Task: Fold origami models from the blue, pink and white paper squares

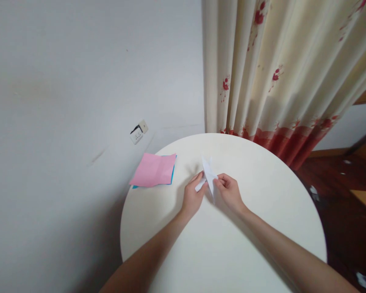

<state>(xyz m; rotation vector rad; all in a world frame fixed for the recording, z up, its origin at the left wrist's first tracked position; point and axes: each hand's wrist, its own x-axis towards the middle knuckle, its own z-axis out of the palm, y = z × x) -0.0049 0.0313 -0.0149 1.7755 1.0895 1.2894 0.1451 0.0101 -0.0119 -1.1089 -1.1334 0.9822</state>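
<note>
While held above a round, cream-white table (232, 252), folded white paper shape (208, 174), long and pointed, tip aimed away toward the far edge. Left hand (192, 197) closed in a pinch on the paper's lower left flap, thumb and fingertips pressed together on it. Right hand (229, 192) likewise closed in a pinch on the paper's right edge, other fingers curled under. Both hands close together, near the table's middle, bare forearms reaching in from the bottom edge. Whether the paper's lower point touches the tabletop: cannot tell.

To the left, at the table's rim and partly overhanging it, creased pink paper sheet (154, 170) lying flat on top of a blue paper sheet (172, 176), only a thin blue strip showing. Well apart from the hands.

Behind, plain white wall with a small white wall socket (138, 132). To the right, cream curtain (280, 73) with red flower print and red hem, hanging behind the table. Dark wooden floor (338, 203) at far right.
</note>
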